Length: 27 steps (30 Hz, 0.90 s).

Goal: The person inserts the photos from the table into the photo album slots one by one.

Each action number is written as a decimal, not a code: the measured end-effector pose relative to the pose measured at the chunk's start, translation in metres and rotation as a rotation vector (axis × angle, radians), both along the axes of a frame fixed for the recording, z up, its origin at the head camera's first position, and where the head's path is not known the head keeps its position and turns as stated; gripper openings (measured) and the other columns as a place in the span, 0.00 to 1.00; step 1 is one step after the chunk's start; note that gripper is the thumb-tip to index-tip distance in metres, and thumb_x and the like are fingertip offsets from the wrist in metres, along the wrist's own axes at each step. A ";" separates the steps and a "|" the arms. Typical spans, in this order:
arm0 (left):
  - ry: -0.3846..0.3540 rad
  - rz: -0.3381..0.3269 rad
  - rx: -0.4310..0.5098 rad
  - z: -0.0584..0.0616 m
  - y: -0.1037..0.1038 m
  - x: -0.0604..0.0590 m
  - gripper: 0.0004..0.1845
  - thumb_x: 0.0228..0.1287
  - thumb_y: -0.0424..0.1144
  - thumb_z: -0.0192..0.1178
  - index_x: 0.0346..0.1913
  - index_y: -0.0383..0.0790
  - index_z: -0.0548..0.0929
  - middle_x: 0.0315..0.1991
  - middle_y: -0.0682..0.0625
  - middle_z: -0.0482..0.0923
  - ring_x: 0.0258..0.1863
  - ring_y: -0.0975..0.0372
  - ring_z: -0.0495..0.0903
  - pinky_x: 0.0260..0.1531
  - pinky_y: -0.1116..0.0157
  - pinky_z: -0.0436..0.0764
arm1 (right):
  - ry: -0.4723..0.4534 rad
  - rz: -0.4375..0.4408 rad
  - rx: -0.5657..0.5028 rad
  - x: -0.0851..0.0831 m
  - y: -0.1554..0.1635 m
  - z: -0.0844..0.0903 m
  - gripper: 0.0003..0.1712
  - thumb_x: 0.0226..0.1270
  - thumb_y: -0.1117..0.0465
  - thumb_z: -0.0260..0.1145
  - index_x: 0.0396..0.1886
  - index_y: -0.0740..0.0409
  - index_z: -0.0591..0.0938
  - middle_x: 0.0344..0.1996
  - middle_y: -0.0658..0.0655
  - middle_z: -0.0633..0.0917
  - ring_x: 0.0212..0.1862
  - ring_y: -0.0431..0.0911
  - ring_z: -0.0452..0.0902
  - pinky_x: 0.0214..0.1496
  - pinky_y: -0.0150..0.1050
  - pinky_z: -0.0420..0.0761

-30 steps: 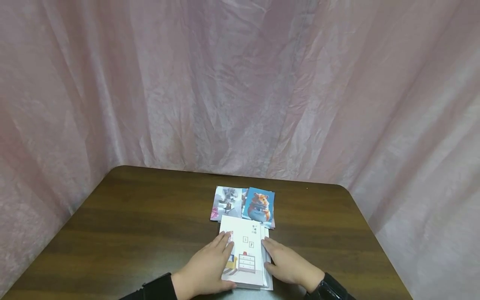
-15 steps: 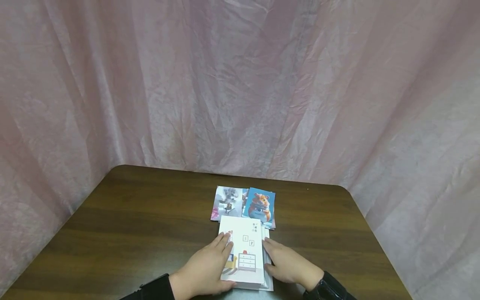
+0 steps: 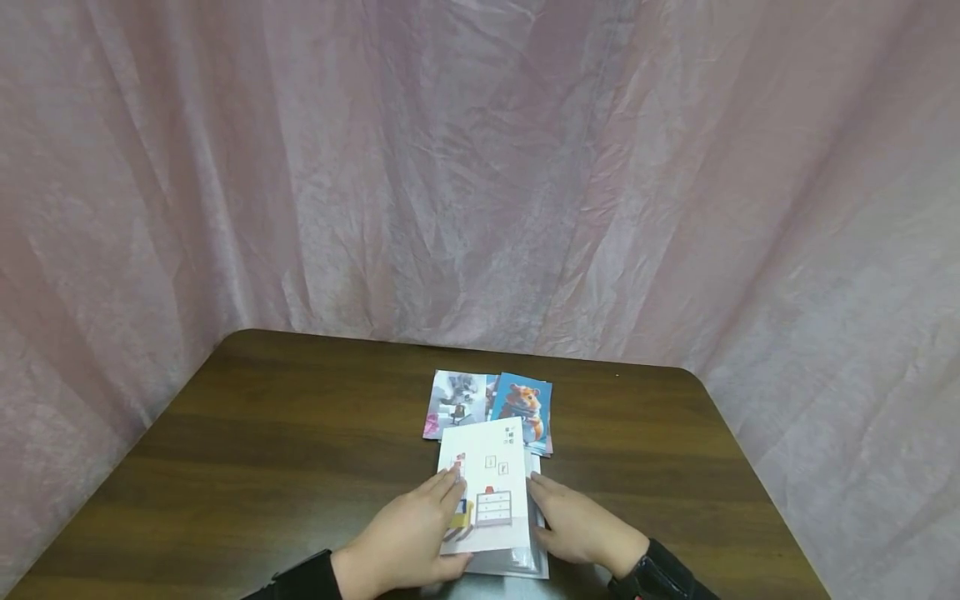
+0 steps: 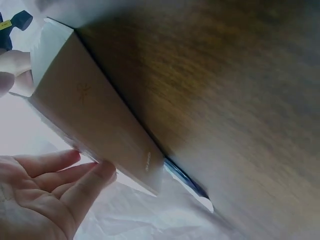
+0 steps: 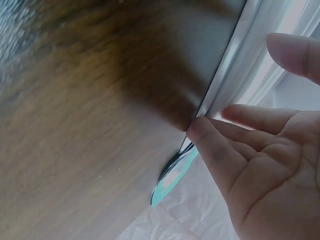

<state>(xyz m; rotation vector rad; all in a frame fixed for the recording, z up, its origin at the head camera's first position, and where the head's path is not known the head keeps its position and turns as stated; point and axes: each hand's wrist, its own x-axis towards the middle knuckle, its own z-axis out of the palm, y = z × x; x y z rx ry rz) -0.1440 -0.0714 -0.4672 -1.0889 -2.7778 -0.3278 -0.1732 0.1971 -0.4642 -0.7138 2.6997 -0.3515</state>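
Observation:
A white album (image 3: 491, 479) with a drawing of a dresser on its cover lies near the table's front edge. My left hand (image 3: 416, 533) rests with straight fingers on the cover's left side, and the cover (image 4: 95, 120) stands tilted up off the pages. My right hand (image 3: 577, 529) touches the album's right edge; its index fingertip presses the stacked page edges (image 5: 235, 65), the thumb apart. Just behind the album lie loose photos, a hamster picture (image 3: 521, 404) and a grey cat picture (image 3: 455, 400).
The dark wooden table (image 3: 262, 450) has rounded far corners. Pink crumpled cloth (image 3: 480, 167) hangs close behind it and along both sides. Dark sleeves cover both wrists.
The album's cover has risen and shifted slightly away from me, now overlapping the lower part of the hamster photo. Both hands stay at the album's sides.

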 end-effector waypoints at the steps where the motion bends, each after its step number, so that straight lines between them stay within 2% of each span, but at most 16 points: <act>1: 0.007 0.001 0.011 0.000 0.000 0.000 0.42 0.59 0.61 0.64 0.62 0.26 0.77 0.65 0.35 0.74 0.65 0.49 0.74 0.58 0.56 0.79 | 0.011 -0.001 -0.002 0.001 0.000 0.000 0.36 0.66 0.57 0.65 0.70 0.70 0.70 0.70 0.69 0.70 0.70 0.61 0.66 0.68 0.57 0.69; 6: -0.018 0.021 0.064 0.001 -0.002 0.003 0.41 0.58 0.58 0.65 0.64 0.27 0.75 0.65 0.36 0.73 0.63 0.49 0.76 0.58 0.55 0.79 | 0.050 -0.001 -0.004 0.003 0.002 -0.002 0.36 0.66 0.56 0.66 0.68 0.70 0.71 0.68 0.69 0.72 0.69 0.61 0.68 0.68 0.57 0.70; 12: -0.070 0.061 0.135 0.003 -0.006 0.007 0.40 0.57 0.54 0.66 0.67 0.29 0.73 0.67 0.38 0.72 0.64 0.50 0.75 0.59 0.53 0.78 | 0.047 0.000 0.009 0.003 0.001 -0.002 0.37 0.66 0.54 0.67 0.69 0.69 0.71 0.69 0.68 0.71 0.69 0.60 0.68 0.67 0.56 0.71; 20: -0.102 0.107 0.267 0.004 -0.008 0.009 0.40 0.58 0.50 0.66 0.70 0.33 0.70 0.69 0.41 0.70 0.64 0.52 0.75 0.59 0.53 0.78 | 0.057 0.022 0.037 0.002 -0.001 -0.002 0.37 0.66 0.54 0.66 0.70 0.70 0.70 0.70 0.68 0.70 0.70 0.59 0.68 0.68 0.55 0.71; 27: -0.084 0.081 0.415 0.014 -0.008 0.009 0.40 0.57 0.46 0.68 0.71 0.33 0.69 0.69 0.43 0.70 0.62 0.54 0.77 0.55 0.55 0.81 | 0.030 0.013 0.063 0.002 -0.003 -0.002 0.38 0.67 0.53 0.66 0.70 0.68 0.70 0.70 0.67 0.70 0.70 0.58 0.67 0.68 0.54 0.71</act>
